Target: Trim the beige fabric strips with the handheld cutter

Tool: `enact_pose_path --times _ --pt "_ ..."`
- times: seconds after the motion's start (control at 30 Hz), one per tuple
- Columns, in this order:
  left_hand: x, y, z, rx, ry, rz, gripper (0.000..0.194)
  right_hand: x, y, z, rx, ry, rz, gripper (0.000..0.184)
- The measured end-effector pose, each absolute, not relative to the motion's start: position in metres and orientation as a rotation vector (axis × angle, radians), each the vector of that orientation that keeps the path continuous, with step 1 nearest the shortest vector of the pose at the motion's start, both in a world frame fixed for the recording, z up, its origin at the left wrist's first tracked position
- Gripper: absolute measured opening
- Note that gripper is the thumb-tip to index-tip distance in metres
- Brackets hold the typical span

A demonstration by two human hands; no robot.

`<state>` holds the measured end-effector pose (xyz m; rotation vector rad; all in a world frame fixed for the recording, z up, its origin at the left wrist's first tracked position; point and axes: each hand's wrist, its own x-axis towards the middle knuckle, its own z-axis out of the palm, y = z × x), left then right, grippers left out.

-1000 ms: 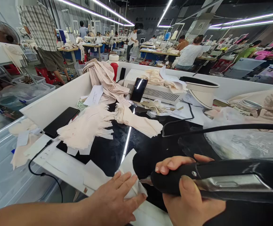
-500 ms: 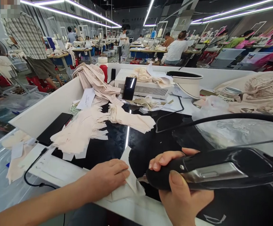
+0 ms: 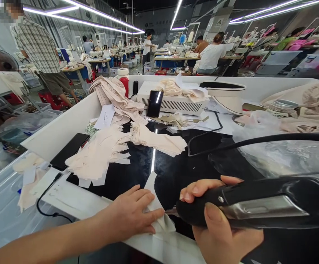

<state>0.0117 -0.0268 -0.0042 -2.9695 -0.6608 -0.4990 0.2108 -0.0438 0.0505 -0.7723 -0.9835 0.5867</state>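
My left hand (image 3: 130, 212) lies with its fingers spread over a small off-white fabric piece (image 3: 151, 183), pressing it at the table's near edge. The piece seems folded at its lower right corner, and my fingers cover its middle. My right hand (image 3: 228, 234) is wrapped round a black corded handheld tool (image 3: 264, 207) with a silver metal plate along its side. The tool's narrow metal tip (image 3: 172, 211) points left and reaches the fabric's right edge, by my left fingertips. Whether the tip touches the cloth is hard to tell.
Beyond my hands, piles of pale fabric pieces (image 3: 99, 154) lie on the black tabletop (image 3: 173, 176). Behind them stand a phone (image 3: 154, 103) and a vented white box (image 3: 173, 105). A black cable (image 3: 280, 138) and plastic bag (image 3: 283, 157) are on the right. Several people work farther back.
My left fingers have spread apart and slid right over the fabric's lower corner. The tool and right hand appear slightly farther right, as the whole view has shifted.
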Motion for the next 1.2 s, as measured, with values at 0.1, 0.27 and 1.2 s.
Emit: enact_pose_path --times 0.1,0.27,1.2 --pt "0.014 -0.029 -0.005 -2.951 -0.687 -0.498 0.053 0.211 -0.043 0.053 -0.777 -0.969 0.592 0.039" --pt "0.014 -0.031 -0.009 -2.919 -0.684 -0.581 0.054 0.209 -0.041 0.058 -0.792 -0.940 0.571 0.040" --pt "0.018 -0.029 -0.017 -2.971 -0.717 -0.601 0.054 0.200 -0.018 0.062 -0.736 -0.903 0.551 0.039"
